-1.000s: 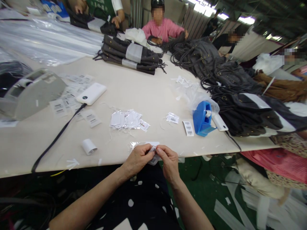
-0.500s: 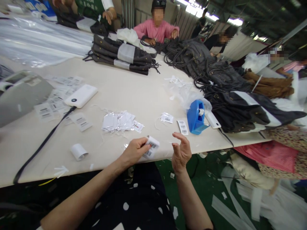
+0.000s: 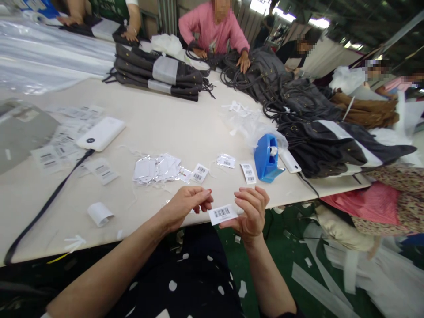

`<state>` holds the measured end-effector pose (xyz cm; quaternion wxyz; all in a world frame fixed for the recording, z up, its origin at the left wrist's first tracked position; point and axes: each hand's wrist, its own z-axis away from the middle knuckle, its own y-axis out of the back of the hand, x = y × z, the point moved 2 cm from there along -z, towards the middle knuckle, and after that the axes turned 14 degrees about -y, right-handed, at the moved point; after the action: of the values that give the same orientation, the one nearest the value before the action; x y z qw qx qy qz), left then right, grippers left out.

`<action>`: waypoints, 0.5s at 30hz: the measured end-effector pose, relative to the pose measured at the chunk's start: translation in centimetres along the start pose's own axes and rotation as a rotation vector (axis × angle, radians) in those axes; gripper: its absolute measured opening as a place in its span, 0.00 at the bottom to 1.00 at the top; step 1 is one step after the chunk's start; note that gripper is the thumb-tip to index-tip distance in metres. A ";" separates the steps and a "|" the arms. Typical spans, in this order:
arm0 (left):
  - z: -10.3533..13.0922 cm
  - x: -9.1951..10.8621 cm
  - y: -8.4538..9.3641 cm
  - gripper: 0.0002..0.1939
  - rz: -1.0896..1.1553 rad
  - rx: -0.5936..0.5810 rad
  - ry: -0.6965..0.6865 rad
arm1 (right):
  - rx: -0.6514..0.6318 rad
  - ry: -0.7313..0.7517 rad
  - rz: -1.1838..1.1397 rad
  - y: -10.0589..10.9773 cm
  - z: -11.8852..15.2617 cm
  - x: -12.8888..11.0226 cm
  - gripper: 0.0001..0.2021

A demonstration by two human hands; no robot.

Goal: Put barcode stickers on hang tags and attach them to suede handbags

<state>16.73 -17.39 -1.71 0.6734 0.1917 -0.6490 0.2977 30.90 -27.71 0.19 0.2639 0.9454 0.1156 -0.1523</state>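
My right hand (image 3: 250,211) is closed on a white barcode label (image 3: 222,214), gripped at its right end above the table's front edge. My left hand (image 3: 192,201) is just left of the label, fingers curled inward, with nothing visible in them. Beyond it on the table lies another barcode label (image 3: 200,173), beside a pile of white hang tags (image 3: 157,168) with strings. A single hang tag (image 3: 226,160) lies further right. Near a blue tape dispenser (image 3: 266,159) is a strip of barcode labels (image 3: 248,173).
A white handheld device (image 3: 101,134) with a black strap sits left among label sheets (image 3: 103,171). A label roll (image 3: 100,214) lies near the front edge. Dark garment bundles (image 3: 159,73) and a dark garment heap (image 3: 298,99) occupy the back and right. Co-workers (image 3: 212,31) handle garments across the table.
The folded label has left my left hand. My right hand, empty before, has closed on a label. Another label now lies beside the tag pile. The view has shifted slightly.
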 end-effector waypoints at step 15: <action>2.0 0.3 0.0 0.10 0.000 0.215 0.056 | -0.470 -0.878 -0.629 -2.5 3.3 1.0 0.16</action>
<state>15.18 -18.60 -1.22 0.6670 0.2545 -0.5942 0.3706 30.29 -27.30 -4.00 0.4318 0.6304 0.3010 -0.5706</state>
